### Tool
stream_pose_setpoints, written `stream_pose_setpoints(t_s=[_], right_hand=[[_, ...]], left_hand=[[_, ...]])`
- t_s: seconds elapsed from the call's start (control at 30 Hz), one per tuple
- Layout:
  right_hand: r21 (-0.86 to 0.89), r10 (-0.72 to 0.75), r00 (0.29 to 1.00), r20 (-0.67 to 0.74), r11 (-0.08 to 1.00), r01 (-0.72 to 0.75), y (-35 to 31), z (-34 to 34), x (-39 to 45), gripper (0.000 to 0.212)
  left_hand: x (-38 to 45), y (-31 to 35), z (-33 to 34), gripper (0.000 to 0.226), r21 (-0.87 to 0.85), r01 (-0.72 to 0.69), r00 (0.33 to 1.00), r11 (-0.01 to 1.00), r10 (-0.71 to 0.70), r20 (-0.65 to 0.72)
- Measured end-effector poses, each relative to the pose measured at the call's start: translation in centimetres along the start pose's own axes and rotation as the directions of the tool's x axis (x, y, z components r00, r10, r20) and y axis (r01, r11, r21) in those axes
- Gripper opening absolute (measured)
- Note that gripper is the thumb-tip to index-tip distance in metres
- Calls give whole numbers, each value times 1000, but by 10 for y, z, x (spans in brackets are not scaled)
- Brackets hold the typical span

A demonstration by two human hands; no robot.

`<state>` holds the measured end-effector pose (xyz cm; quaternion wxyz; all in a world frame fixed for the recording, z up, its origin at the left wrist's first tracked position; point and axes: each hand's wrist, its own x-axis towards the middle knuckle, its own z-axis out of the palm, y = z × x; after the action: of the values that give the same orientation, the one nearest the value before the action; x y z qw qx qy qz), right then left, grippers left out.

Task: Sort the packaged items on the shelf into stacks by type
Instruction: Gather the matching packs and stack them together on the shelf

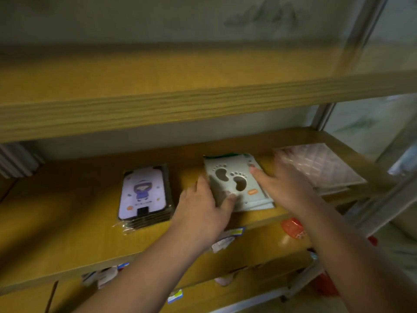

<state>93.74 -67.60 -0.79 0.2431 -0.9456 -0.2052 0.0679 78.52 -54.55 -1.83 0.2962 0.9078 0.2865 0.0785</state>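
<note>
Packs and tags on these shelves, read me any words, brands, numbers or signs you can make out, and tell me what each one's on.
No text can be read.
Cartoon pack: small line under the figure, blurred.
Footprint pack: two footprint signs; orange badge, blurred.
Quilted pack: no print visible.
Shelf-edge tags: too small and blurred.

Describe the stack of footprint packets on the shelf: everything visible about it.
The footprint packets are pale grey-green flat packs, the top one showing two footprint cut-outs and a small orange label. Several lie stacked, edges slightly uneven, flat on the wooden shelf between the cartoon-card stack and the quilted pink packs. The left hand holds the stack's left edge, thumb on top; the right hand rests its straight fingers on the right side.
</note>
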Motion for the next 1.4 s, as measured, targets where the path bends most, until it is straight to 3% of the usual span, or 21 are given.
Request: stream_pose_setpoints(t_s=[0.1, 0.2, 0.3, 0.37, 0.43, 0.5, 0.57, 0.6, 0.67, 0.73, 0.8, 0.83, 0.9, 1.0, 1.1, 1.2, 1.4], right_hand=[[12, -28, 982, 188, 1000, 26, 17, 0, 7, 92], [229, -128, 950, 286, 972, 62, 20, 1, 15, 85], [265, -225, 924, 311, 954, 143, 25, 4, 24, 57], [308, -266, 902, 339, 938, 161, 30, 5, 29, 39], [376, -304, 881, 363, 912, 160, 36, 5, 30, 27], [448, -332, 871, 362, 881, 149, 39, 5, 29, 23], [501, -333, 856, 395, 859, 103, 43, 3, 33, 20], [514, -333, 846, 417, 854, 83, 45, 1, 36, 24], [527, -347, 826, 444, 847, 73, 51, -3, 40, 36], [578, -369, 800, 473, 816, 35, 55, -3, 44, 31], [654, -377, 785, 492, 755, -47, 55, -6, 43, 18], [693, -374, 789, 487, 716, -88, 52, -9, 43, 22], [754, -353, 829, 434, 645, -121, 47, -10, 45, 30], [783, -391, 898, 201, 615, 93, 43, -7, 46, 29], [700, -455, 884, 110, 667, 256, 48, 2, 41, 18], [647, -509, 856, 94, 684, 336, 58, 14, 40, 13], [590, -537, 842, 51, 697, 409, 60, 19, 56, 24]], left_hand=[[8, 15, 26, 91, 116, 107, 993, 988, -111, 35], [15, 33, 40, 72, 30, 177, 984, 984, -178, 21], [19, 52, 42, 49, -200, 291, 956, 936, -290, 31], [26, 59, 39, 43, -494, 370, 912, 787, -409, 31], [36, 59, 32, 43, -710, 415, 839, 569, -541, 57], [43, 58, 24, 30, -817, 419, 794, 395, -596, 119], [50, 59, 22, 27, -833, 449, 789, 323, -581, 199], [53, 59, 24, 30, -822, 464, 796, 328, -563, 225], [55, 59, 28, 33, -764, 476, 819, 436, -537, 203], [55, 58, 28, 33, -729, 448, 848, 518, -503, 164], [52, 54, 27, 29, -777, 370, 891, 509, -431, 142], [50, 53, 28, 28, -794, 309, 918, 523, -383, 105], [42, 55, 30, 26, -754, 158, 963, 638, -268, -25], [35, 57, 33, 33, -620, -52, 978, 783, -87, -191], [35, 50, 36, 54, -414, -145, 967, 899, 40, -251], [34, 46, 48, 65, -370, -113, 976, 922, 34, -214], [40, 47, 54, 57, -398, -87, 971, 913, -12, -240]])
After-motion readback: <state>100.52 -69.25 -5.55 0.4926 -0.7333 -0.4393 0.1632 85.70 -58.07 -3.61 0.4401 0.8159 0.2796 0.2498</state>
